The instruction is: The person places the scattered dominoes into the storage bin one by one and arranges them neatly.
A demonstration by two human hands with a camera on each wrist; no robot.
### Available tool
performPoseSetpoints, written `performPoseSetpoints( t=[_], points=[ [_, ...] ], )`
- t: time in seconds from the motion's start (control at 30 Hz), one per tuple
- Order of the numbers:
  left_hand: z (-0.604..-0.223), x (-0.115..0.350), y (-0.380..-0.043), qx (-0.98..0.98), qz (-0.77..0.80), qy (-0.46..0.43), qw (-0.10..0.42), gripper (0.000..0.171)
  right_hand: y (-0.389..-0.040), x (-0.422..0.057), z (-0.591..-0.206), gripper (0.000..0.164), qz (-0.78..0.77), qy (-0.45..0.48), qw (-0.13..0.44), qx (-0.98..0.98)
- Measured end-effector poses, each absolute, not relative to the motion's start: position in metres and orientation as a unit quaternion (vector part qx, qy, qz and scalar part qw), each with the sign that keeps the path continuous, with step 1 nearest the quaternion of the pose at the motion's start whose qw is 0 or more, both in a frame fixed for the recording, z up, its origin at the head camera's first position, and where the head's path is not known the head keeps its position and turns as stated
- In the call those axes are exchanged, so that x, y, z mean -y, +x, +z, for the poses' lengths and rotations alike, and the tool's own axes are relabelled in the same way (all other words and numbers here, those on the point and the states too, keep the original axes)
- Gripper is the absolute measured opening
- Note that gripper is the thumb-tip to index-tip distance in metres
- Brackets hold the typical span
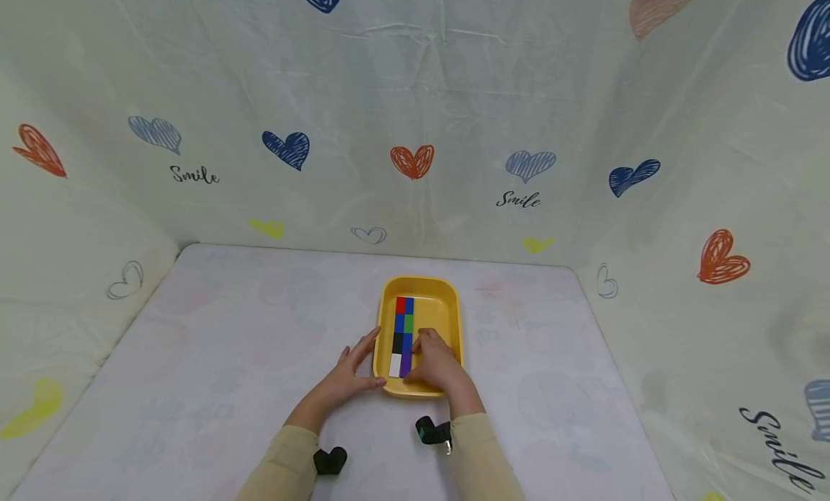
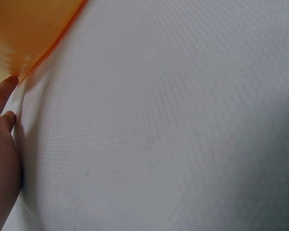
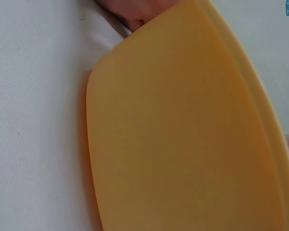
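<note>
A yellow tray (image 1: 447, 306) with rounded corners holds two side-by-side columns of square colored blocks. The left column shows red (image 1: 400, 305), blue, black (image 1: 398, 342) and white (image 1: 395, 365) squares; the right one has blue, green (image 1: 408, 324), blue and purple (image 1: 405, 365). My right hand (image 1: 437, 364) reaches over the tray's near right part, its bent fingers and thumb at the purple block. At the tray's left side my left hand (image 1: 346, 375) is spread, fingertips touching the rim. The left wrist view catches its extended fingers (image 2: 5, 94) against the tray's outer wall (image 2: 33, 33).
The tray stands on a white cloth-covered table (image 1: 259, 328). A pale curtain (image 1: 454, 90) printed with hearts rises behind and at both sides. Black heart-shaped pieces (image 1: 331, 460) sit beside both sleeves. The tray's outer wall (image 3: 178, 125) fills much of the right wrist view.
</note>
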State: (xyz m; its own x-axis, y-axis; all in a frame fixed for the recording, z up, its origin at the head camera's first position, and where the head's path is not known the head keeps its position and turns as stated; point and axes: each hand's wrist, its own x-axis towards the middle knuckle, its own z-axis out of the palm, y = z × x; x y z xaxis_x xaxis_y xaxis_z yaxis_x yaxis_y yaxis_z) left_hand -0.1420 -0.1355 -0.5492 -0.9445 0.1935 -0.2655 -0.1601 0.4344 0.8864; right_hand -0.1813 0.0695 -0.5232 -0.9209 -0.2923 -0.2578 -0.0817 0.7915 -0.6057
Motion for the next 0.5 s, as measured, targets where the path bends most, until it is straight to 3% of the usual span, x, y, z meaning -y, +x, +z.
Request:
performPoseSetpoints(
  t=[0.2, 0.5],
  points=[
    [-0.551, 0.139, -0.143, -0.828, 0.536, 0.028, 0.164, 0.098, -0.182, -0.064, -0.521, 0.085, -0.288, -0.102, 0.160, -0.939],
    [-0.554, 0.142, -0.144, -0.825, 0.538, 0.061, 0.160, 0.097, -0.181, -0.051, -0.523, 0.092, -0.237, -0.099, 0.139, -0.956]
  ],
)
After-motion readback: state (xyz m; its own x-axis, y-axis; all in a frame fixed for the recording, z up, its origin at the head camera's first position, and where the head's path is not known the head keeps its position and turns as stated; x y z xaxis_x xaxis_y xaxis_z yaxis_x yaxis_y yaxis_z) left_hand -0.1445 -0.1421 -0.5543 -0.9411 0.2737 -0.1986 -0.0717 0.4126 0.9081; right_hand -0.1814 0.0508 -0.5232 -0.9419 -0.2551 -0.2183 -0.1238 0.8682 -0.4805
